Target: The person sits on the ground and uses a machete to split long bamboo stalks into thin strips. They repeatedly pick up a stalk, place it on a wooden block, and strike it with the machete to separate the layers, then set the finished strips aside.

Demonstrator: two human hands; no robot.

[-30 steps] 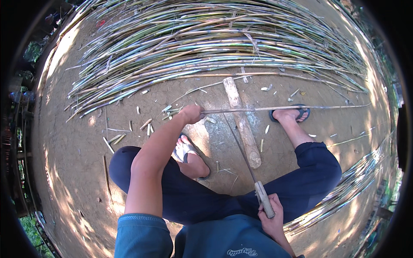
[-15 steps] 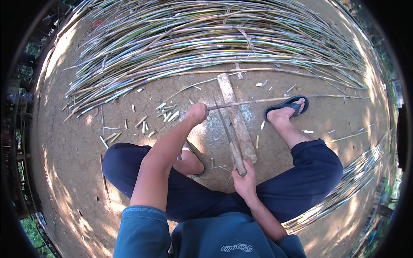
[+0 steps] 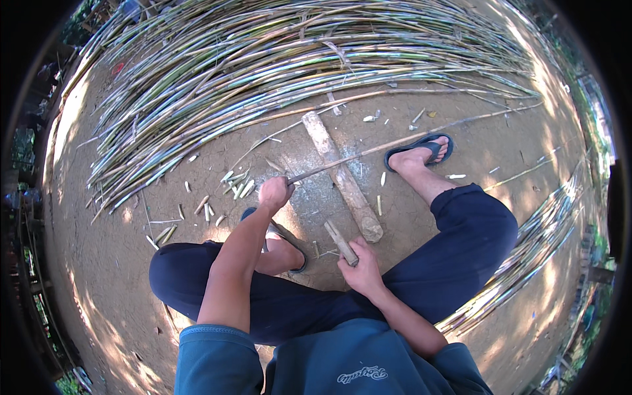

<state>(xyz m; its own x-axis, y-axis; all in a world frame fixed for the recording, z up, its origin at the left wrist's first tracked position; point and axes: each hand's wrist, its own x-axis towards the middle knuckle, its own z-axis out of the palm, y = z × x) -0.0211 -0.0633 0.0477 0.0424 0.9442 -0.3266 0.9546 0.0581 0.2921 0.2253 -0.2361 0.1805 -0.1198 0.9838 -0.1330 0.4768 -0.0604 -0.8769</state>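
My left hand (image 3: pixel 275 194) is closed round the near end of a long thin cane stalk (image 3: pixel 368 150). From there the stalk slants up to the right, across a short wooden log (image 3: pixel 339 170) lying on the ground, and past my right foot. In my right hand (image 3: pixel 363 268), low between my knees, is the wooden handle of a knife (image 3: pixel 340 242), fingers wrapped about it. The handle leans to the upper left, beside the log's near end. Its blade cannot be made out now. Short cut cane pieces (image 3: pixel 240 184) lie scattered left of the log.
A wide heap of long cane stalks (image 3: pixel 283 66) spreads over the ground ahead. Another bundle (image 3: pixel 536 253) lies beyond my right knee. My sandalled feet (image 3: pixel 424 153) flank the log on bare, cracked earth, with small offcuts around.
The knife has come away from the stalk, its handle now tilted further left of the log. Its blade showed before. My left hand still grips the stalk; the whole view has shifted somewhat.
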